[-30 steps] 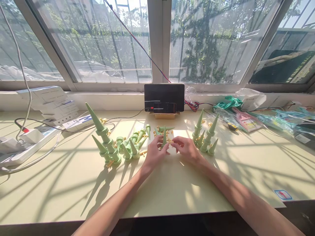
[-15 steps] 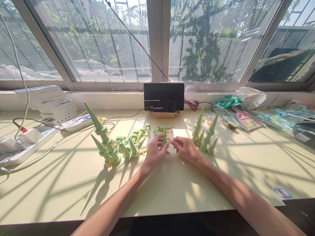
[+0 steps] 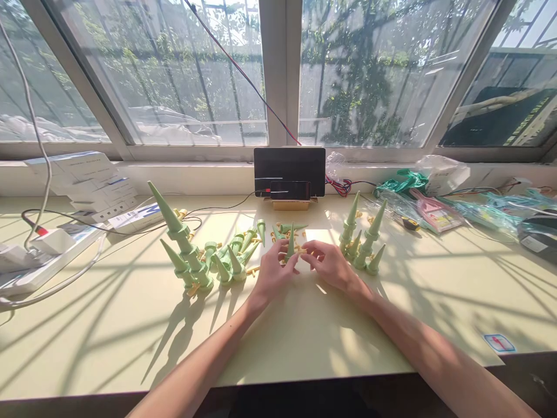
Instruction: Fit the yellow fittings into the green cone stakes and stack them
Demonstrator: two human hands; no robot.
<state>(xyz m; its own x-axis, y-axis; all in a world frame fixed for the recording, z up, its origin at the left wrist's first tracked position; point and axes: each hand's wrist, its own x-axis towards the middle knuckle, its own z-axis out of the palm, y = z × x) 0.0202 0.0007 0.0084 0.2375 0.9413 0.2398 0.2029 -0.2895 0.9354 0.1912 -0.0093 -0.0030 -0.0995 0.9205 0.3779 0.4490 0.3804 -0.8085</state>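
My left hand [image 3: 277, 268] is closed around the lower part of a green cone-topped piece [image 3: 291, 242], whose point stands upright above the fingers. Close beside it, my right hand [image 3: 327, 261] pinches a small yellow peg [image 3: 301, 251] between thumb and forefinger, at the side of the green piece. Whether the peg touches that piece I cannot tell. Just beyond the hands lie more green parts [image 3: 292, 226] and small yellow pieces. To the right of my right hand stand several green spired towers [image 3: 371, 235], joined in a group.
At left stands a taller green spired assembly [image 3: 189, 252], with loose green cones [image 3: 237, 267] beside it. A phone [image 3: 290, 190] leans against a black tablet [image 3: 289, 162] at the back. White boxes [image 3: 87, 180] and a power strip [image 3: 39, 264] are far left; plastic bags [image 3: 435, 209] lie right.
My right fingers have shifted slightly, and the yellow peg between them now shows more clearly by the green piece. The left hand has barely moved.
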